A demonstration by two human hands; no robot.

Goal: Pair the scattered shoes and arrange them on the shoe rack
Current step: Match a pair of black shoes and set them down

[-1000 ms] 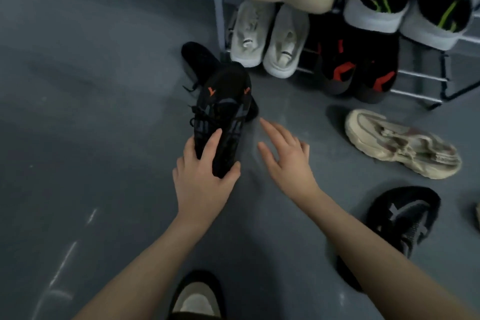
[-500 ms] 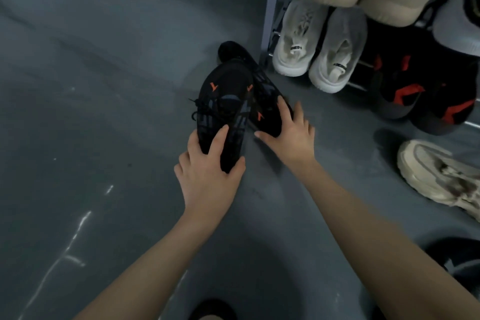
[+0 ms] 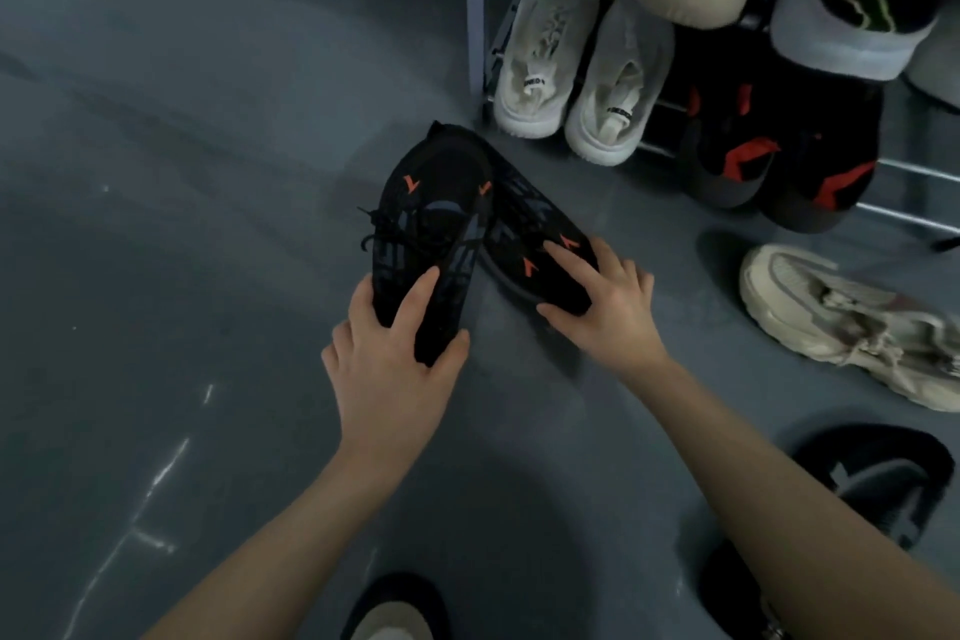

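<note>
A smooth grey floor [image 3: 182, 172] with a dull sheen is seen, and at its far edge a metal-barred shoe rack [image 3: 475, 16] is filled with paired shoes — chunky beige, ribbed white knit, and black with red patches. A bulky cream sneaker [image 3: 852, 327] is lying on its side just right of the rack's foot. Near the middle, a black mesh shoe [image 3: 426, 234] with orange arrow marks is gripped at one end by the left hand [image 3: 389, 369], fingers curled round it. Its mate [image 3: 540, 244] is touched by the right hand [image 3: 608, 307], fingers spread — possibly starting to close.
</note>
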